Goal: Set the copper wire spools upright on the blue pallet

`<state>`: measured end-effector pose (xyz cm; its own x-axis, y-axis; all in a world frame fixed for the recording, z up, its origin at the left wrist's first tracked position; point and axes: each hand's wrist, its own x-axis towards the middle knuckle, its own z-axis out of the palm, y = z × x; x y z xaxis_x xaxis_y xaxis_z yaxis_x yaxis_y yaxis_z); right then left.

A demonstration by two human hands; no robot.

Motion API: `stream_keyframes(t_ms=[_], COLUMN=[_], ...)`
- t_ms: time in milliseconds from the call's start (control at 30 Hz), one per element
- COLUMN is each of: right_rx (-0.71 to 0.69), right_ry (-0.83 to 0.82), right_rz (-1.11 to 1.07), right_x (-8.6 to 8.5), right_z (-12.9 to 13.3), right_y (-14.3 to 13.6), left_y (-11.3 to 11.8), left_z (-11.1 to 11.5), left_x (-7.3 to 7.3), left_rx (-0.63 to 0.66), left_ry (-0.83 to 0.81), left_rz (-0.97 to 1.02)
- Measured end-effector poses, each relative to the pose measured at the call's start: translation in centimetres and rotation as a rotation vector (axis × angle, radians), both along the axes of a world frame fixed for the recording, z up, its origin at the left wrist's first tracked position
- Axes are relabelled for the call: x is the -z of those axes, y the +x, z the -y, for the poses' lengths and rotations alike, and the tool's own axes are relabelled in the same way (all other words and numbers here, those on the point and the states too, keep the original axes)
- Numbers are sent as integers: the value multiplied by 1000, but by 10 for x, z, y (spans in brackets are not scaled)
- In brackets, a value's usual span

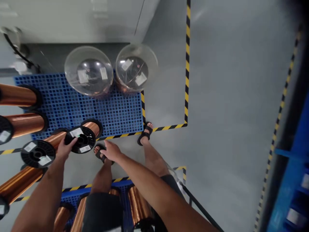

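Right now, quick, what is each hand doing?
Left hand: fingers closed on the black rim of a copper wire spool.
Right hand: open, holding nothing, beside that spool.

The spool (83,137) at the left hand (64,149) showed a black flange with white labels and a copper-coloured winding. Neighbouring spools (23,124) carried the same copper wire and black ends. The pallet (116,111) was bright blue in a square grid pattern. Two domed covers (88,71) were clear, over copper windings. Floor tape (187,61) ran in yellow and black diagonal stripes on a pale grey floor (229,96). The sandals (146,132) were black, the shorts (102,209) dark grey.
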<state>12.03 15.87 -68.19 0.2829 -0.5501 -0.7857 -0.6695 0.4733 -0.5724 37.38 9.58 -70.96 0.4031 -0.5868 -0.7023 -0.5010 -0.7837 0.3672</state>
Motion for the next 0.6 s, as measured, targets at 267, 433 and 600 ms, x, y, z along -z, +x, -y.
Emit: stream_keyframes(t_ms=[267,433,600], right_rx=[156,244,383], right_ry=[34,-31,-198], right_rz=[173,-95,-327], right_x=[36,31,52], right_z=[43,43,29], right_y=[-4,-68,-157], left_y=[-44,-132,-254], left_z=[-11,-13,-7], left_x=[21,36,39], left_rx=[-244,-119,-48], left_ry=[-91,-105,-81], left_rz=[50,57,36])
